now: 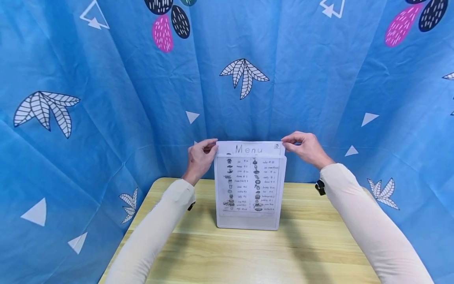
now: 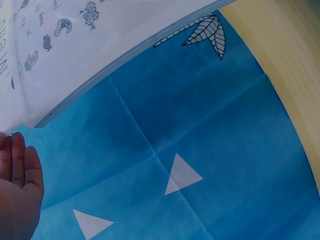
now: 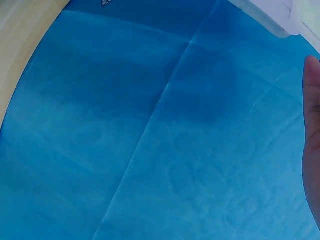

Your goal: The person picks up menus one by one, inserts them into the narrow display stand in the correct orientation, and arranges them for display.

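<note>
A white menu sheet [image 1: 249,148], headed "Menu" and filled with small drawings and prices, sits mostly inside a clear, white-edged upright holder [image 1: 246,221]. Its heading strip sticks out above the holder's top edge. My left hand [image 1: 202,156] pinches the sheet's top left corner between thumb and fingers. At the top right corner, my right hand [image 1: 306,148] pinches the paper the same way. In the left wrist view, the fingers [image 2: 33,167] show beside the sheet's corner. The right wrist view catches only part of the right thumb side, near the holder's corner.
The holder stands on a light wooden table [image 1: 255,256] with rounded far corners. Blue patterned cloth [image 1: 244,114] hangs close behind the table and along both sides. Dark bands show at both cuffs, under the light sleeves [image 1: 156,232].
</note>
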A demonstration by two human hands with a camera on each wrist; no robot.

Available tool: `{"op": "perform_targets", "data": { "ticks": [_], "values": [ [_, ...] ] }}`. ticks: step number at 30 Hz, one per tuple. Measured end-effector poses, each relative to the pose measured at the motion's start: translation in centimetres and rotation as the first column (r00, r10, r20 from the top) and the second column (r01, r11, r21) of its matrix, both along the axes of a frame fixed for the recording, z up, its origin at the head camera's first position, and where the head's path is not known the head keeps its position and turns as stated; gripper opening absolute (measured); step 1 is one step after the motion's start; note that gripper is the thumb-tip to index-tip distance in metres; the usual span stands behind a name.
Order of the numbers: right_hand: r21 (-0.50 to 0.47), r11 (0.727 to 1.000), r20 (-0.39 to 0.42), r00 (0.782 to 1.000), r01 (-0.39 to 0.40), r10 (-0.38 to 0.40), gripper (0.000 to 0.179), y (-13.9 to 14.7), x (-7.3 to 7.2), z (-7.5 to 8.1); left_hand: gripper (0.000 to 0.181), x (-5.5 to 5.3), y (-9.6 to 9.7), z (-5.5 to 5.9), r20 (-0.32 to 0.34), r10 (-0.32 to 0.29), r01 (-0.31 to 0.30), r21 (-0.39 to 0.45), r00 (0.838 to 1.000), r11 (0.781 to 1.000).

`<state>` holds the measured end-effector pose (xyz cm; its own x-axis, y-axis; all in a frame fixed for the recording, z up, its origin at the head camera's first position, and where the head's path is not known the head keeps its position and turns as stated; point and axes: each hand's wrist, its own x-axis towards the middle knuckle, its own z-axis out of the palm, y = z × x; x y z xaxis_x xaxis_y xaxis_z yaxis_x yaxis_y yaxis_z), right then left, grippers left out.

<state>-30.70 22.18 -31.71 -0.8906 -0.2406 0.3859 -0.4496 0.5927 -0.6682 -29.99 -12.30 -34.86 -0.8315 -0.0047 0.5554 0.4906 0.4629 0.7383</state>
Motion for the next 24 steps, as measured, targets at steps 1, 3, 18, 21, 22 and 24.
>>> {"op": "perform_targets", "data": {
  "ticks": [1,3,18,21,22,24],
  "values": [
    [0.001,1.000,-0.001,1.000,0.002,-0.002,0.018,0.0,0.0,0.0,0.026,0.0,0.0,-0.1,0.005,0.000,0.000,-0.001,1.000,1.000],
    [0.007,1.000,-0.003,1.000,0.006,-0.006,0.018,-0.1,0.0,-0.1,0.026,0.1,-0.1,-0.2,0.006,0.000,0.000,-0.002,1.000,1.000],
    [0.041,0.999,-0.011,1.000,-0.003,0.003,0.018,-0.1,0.1,-1.0,0.024,0.1,-0.2,-1.2,0.001,0.008,-0.008,-0.019,1.000,1.000],
    [0.043,0.999,0.003,1.000,-0.006,0.005,0.018,-0.1,0.1,-1.0,0.025,0.2,-0.2,-1.3,0.016,0.006,-0.006,-0.020,1.000,1.000],
    [0.045,0.999,0.007,1.000,-0.005,0.005,0.018,-0.1,0.1,-1.1,0.025,0.2,-0.2,-1.4,0.023,0.005,-0.005,-0.019,1.000,1.000],
    [0.048,0.999,0.015,1.000,-0.006,0.006,0.019,-0.1,0.2,-1.1,0.025,0.3,-0.2,-1.4,0.035,0.003,-0.002,-0.020,0.999,1.000]
  ]
}}
